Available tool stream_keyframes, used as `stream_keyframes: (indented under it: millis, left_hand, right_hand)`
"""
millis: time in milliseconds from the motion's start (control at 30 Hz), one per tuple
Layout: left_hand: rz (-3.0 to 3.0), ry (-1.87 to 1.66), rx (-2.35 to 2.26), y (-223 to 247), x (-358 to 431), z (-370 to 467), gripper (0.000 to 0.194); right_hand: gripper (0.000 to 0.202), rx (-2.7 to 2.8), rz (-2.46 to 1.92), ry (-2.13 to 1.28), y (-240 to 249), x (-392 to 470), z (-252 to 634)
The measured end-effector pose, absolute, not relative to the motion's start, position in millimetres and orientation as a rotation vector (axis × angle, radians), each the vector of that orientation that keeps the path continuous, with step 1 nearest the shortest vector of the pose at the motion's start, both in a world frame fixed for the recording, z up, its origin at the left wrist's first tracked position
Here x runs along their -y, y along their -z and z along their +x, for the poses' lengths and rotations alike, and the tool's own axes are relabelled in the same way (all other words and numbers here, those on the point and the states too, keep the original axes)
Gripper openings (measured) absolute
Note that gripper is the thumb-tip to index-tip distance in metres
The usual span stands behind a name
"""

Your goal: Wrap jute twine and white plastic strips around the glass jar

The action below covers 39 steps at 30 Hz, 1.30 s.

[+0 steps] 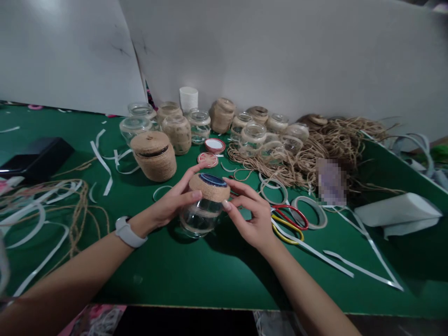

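A clear glass jar (201, 217) with a dark blue lid (212, 181) is tilted slightly over the table's middle. Brown twine (209, 190) is wound round its upper part, below the lid; the lower glass is bare. My left hand (177, 200) grips the jar's left side, thumb across the front of the twine. On the right side, my right hand (250, 212) pinches the edge of the twine band with thumb and fingers. Just beyond the jar lie a red-patterned lid (207, 159) and another lid with its white inside up (214, 145).
A twine-covered jar (156, 161) stands at left, with several glass jars (252, 137) behind. Loose twine (325, 140) heaps at back right. Scissors (287, 224) with red and yellow handles and a tape roll (317, 212) lie right. White strips (101, 161) are scattered about.
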State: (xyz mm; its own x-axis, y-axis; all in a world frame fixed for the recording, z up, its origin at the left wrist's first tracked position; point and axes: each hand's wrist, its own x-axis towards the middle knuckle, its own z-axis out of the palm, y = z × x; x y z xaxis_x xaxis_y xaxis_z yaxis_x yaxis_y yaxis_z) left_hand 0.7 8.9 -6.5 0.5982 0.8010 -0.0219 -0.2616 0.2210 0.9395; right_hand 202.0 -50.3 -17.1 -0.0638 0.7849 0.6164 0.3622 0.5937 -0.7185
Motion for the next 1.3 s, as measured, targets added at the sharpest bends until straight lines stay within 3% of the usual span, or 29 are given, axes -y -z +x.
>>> stream_keyframes:
  millis: [133, 733, 1133, 1300]
  left_hand:
    - [1.204, -0.856, -0.591, 7.5, -7.8, 3.8, 0.094]
    - [1.09, -0.862, -0.601, 13.4, -5.9, 0.5, 0.081]
    - [1.156, -0.887, -0.599, 12.5, -3.7, 2.3, 0.104]
    - [1.249, -0.944, -0.647, 9.1, -1.5, 2.7, 0.083]
  right_hand:
    - [0.018, 1.664, -0.957, -0.427, 16.1, 50.8, 198.6]
    - [0.022, 1.695, -0.963, -0.495, 12.0, 44.9, 198.8]
    - [0.018, 1.654, -0.984, -0.496, 15.8, 51.1, 193.9]
    - [0.016, 1.635, -0.99, -0.412, 13.0, 53.9, 190.8]
